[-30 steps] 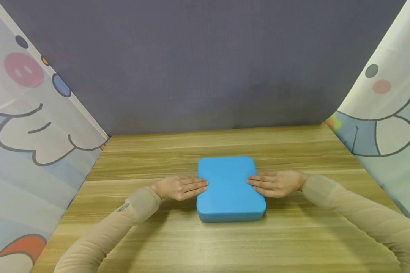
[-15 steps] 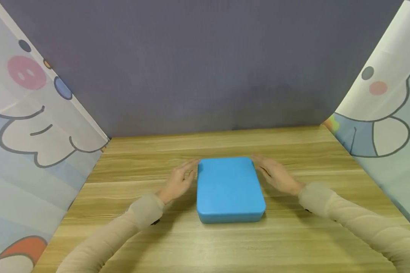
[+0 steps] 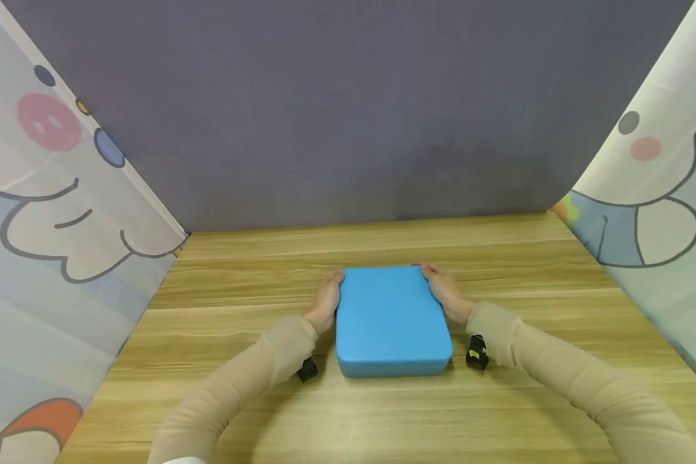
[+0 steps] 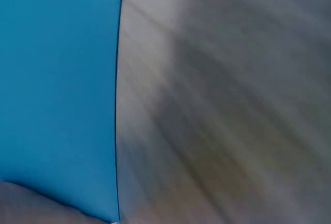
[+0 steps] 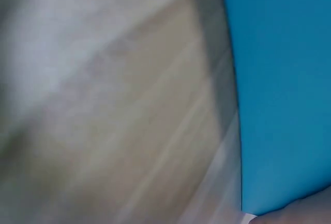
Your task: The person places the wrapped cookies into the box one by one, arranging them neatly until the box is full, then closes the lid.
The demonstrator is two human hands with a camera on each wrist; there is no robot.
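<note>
A flat blue box (image 3: pixel 393 316) with rounded corners and a lid seam along its front lies on the wooden table. My left hand (image 3: pixel 327 298) grips its left side near the far corner, and my right hand (image 3: pixel 443 290) grips the right side the same way. Most fingers are hidden by the box's edges. In the left wrist view the blue box (image 4: pixel 57 89) fills the left part, with a bit of the hand (image 4: pixel 36 206) at its lower end. The right wrist view has the box (image 5: pixel 284 89) on the right and the hand (image 5: pixel 300 211) below it.
The wooden table (image 3: pixel 383 419) ends at a dark grey upright panel (image 3: pixel 348 116) behind. Cartoon-printed curtains (image 3: pixel 75 238) (image 3: pixel 667 180) hang at both sides. Small black devices (image 3: pixel 477 352) sit under the cuffs.
My hands first lay with fingertips on the lid, then swung out and forward beside the far corners. Now they have closed in against the box's sides. The box stays in place.
</note>
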